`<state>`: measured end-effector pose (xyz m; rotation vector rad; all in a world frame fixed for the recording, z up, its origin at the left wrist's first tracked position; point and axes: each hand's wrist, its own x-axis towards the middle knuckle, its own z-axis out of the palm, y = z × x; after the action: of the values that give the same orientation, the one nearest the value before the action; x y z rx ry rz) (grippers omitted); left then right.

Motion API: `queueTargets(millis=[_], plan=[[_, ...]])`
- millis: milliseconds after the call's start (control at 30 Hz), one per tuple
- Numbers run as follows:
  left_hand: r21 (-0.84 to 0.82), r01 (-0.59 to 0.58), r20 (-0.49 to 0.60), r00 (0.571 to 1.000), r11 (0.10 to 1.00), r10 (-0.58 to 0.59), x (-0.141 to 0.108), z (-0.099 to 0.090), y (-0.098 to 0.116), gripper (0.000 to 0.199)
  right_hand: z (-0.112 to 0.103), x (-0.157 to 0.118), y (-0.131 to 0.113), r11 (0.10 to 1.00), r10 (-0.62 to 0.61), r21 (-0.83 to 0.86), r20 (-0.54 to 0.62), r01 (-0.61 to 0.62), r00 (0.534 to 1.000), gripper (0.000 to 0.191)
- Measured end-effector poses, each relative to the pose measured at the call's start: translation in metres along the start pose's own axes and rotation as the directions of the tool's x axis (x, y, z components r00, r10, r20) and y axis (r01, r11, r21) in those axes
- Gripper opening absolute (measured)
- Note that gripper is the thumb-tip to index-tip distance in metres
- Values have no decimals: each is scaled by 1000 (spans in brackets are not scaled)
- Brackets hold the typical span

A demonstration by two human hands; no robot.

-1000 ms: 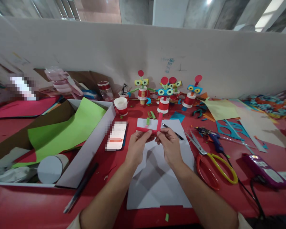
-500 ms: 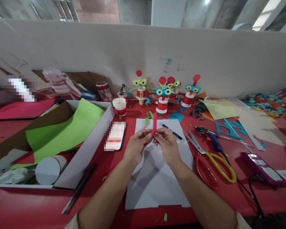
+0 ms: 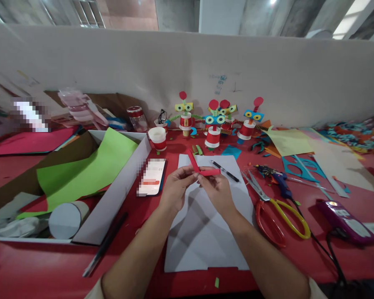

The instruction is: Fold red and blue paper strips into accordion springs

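Observation:
Between my hands are red paper strips [image 3: 210, 172] that meet at a corner, one pointing up and away, the other lying to the right. My left hand [image 3: 181, 182] pinches the corner from the left. On the other side my right hand [image 3: 214, 185] pinches the same strips with thumb and fingers. Both hands are just above a white sheet [image 3: 207, 236] on the red table. A black pen [image 3: 225, 170] lies on the sheet beyond my right hand. Small green folded paper springs [image 3: 198, 150] lie at the sheet's far edge.
Paper-cup robot figures [image 3: 212, 137] stand by the partition. Scissors [image 3: 268, 201], a glue gun [image 3: 277, 180] and a purple device [image 3: 345, 220] with a cord lie right. A phone [image 3: 151, 176], paper cup [image 3: 157, 138] and box [image 3: 112, 199] of coloured paper are left.
The red strips, lined up as one upright piece before, now spread into an L shape with one arm to the right. My hands stay in nearly the same place.

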<state>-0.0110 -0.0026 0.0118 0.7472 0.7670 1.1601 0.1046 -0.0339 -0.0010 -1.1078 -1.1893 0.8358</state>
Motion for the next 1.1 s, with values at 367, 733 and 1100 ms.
queueTargets(millis=[367,733,1100], plan=[[-41,-25,52,998,999,27,1,-1,-7,28,4,1,-5,994,42,101,-17,-40,999,12],[-44,76,-4,997,996,-76,1,-4,1,19,3,-3,1,999,-31,-14,25,31,999,17],[-297,285,-72,945,911,-319,2,1,-5,11,2,-2,4,987,-37,-157,-26,32,999,7]])
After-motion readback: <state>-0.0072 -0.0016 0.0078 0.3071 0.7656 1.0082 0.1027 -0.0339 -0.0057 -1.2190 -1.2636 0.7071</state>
